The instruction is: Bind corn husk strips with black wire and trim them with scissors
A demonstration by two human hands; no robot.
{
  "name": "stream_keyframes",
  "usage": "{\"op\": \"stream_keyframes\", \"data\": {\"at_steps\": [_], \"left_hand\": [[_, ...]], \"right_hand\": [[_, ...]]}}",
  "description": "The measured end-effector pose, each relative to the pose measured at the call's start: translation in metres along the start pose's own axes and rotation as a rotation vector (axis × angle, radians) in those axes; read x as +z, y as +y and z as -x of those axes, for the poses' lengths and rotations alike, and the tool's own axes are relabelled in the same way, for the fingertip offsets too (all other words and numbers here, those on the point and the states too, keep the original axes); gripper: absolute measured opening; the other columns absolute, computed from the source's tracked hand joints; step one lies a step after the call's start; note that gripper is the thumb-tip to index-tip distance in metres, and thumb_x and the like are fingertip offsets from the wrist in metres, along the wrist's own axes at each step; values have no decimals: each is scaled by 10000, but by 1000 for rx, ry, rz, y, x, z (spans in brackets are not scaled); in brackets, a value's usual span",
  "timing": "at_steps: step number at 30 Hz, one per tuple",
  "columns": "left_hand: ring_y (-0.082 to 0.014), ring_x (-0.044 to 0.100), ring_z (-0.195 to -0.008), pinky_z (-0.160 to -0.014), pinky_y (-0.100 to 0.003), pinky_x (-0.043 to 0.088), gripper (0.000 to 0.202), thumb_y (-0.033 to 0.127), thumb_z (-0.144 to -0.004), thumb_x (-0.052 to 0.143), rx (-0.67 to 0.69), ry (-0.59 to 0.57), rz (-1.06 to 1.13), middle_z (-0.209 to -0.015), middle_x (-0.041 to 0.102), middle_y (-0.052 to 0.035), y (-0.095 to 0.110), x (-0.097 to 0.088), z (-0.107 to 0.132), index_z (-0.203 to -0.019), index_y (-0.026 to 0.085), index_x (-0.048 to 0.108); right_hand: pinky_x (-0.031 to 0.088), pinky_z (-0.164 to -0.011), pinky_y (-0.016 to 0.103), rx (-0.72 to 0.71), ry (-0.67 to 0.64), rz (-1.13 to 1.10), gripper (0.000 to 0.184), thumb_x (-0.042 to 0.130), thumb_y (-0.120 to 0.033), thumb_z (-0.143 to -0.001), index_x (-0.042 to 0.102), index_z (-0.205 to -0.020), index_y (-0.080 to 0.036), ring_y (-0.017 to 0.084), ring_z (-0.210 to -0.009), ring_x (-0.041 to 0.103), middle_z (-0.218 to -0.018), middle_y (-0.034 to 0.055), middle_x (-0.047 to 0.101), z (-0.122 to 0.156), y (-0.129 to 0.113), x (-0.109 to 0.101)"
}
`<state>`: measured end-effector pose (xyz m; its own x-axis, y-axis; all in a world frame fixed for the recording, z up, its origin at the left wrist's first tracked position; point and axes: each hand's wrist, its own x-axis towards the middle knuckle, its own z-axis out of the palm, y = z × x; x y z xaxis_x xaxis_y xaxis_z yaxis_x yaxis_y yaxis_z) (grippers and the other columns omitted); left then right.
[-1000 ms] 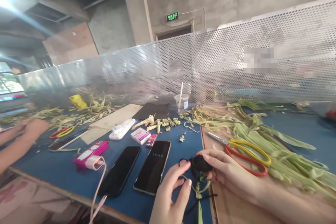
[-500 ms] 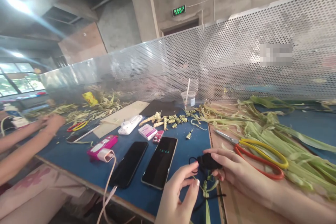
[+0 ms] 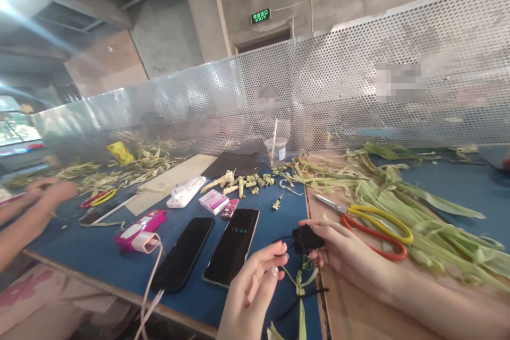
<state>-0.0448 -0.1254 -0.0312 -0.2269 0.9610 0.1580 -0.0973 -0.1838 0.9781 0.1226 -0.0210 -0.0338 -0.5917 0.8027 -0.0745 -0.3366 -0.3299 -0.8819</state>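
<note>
My right hand (image 3: 334, 247) grips a small ball of black cord (image 3: 307, 239) with fingers curled over its top. To its left, my left hand (image 3: 257, 281) has its thumb and fingers drawn together, with a thin black strand from the ball running to the fingertips. Below the ball is a knotted green husk strip (image 3: 299, 282), its long tail pointing towards me. A dark cord crosses behind this strip. Just beyond my right hand lie scissors (image 3: 372, 231) with one yellow and one red handle, on a brown board (image 3: 346, 308).
Two phones (image 3: 233, 247) (image 3: 185, 255) lie left of my hands, near a pink power bank (image 3: 139, 231) with a cable. Farther back are a white charger (image 3: 186, 192), small boxes (image 3: 214, 202), knotted husk pieces (image 3: 241, 186) and a plastic cup (image 3: 275, 150). Another person's hands (image 3: 53, 194) are at left.
The view has swung slightly right, so things appear shifted left. My left hand has drawn a little away from the black ball, which stays in my right hand.
</note>
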Motion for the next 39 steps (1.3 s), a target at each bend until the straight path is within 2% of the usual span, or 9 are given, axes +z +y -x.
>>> {"op": "stream_keyframes", "data": {"at_steps": [8,15,19,23,25,27,29,34,39], "left_hand": [[-235,579,-1008,-800,-306,498,367,368,-804,535,52,12,-113,-1164,590,-121,-3,1,-4,-1121,188,580],[-219,595,-927,-808,-322,480,348,184,-731,595,273,-187,-739,-1022,623,-69,14,31,-23,-1074,238,595],[-218,617,-844,-765,-334,496,299,194,-704,620,346,-195,-924,-948,651,-48,47,4,-45,-999,246,628],[-254,566,-1016,-891,-395,440,379,343,-778,551,402,374,-966,-1144,599,-77,108,-91,-101,-1134,212,560],[-308,357,-1245,-1034,-436,271,634,311,-771,567,397,832,-964,-1359,395,-172,130,-138,-127,-1320,80,351],[-361,156,-1321,-1061,-488,158,801,314,-787,547,310,1028,-911,-1427,178,-281,136,-161,-137,-1363,-62,137],[-325,205,-1317,-1067,-441,192,784,336,-777,567,329,950,-929,-1441,211,-219,128,-155,-128,-1380,15,181],[-193,603,-974,-873,-326,459,277,323,-860,435,352,-44,-962,-1065,658,-34,81,-66,-72,-1035,231,628],[-177,623,-866,-817,-298,468,242,183,-832,453,561,-316,-1035,-911,700,-24,47,2,-71,-939,213,669]], "right_hand": [[416,-574,214,18,13,13,267,588,-342,-800,596,-1005,-172,106,-648,532,-867,42,582,1,-2,2],[422,-624,247,-28,-94,147,352,635,-332,-766,548,-1075,-186,136,-726,543,-882,36,591,7,1,5],[418,-600,258,-31,-18,58,338,535,-383,-832,534,-1104,-183,138,-705,548,-931,63,603,7,1,5],[417,-591,265,2,-13,47,308,522,-368,-840,553,-1074,-171,141,-689,543,-923,73,609,8,-3,7],[418,-589,264,-1,-16,50,303,529,-372,-833,562,-1064,-178,139,-682,539,-896,63,607,9,-3,7],[420,-588,261,3,-7,51,305,537,-380,-825,568,-1060,-188,134,-673,536,-892,57,607,8,-2,7],[417,-585,257,12,-4,61,296,542,-381,-821,575,-1047,-192,127,-660,529,-883,52,606,7,0,6],[370,-555,232,3,-38,123,238,539,-339,-827,584,-1006,-189,106,-634,507,-834,35,598,4,3,3],[278,-480,225,-16,19,190,220,574,-345,-784,599,-920,-173,69,-499,393,-717,7,572,7,0,3]]}}
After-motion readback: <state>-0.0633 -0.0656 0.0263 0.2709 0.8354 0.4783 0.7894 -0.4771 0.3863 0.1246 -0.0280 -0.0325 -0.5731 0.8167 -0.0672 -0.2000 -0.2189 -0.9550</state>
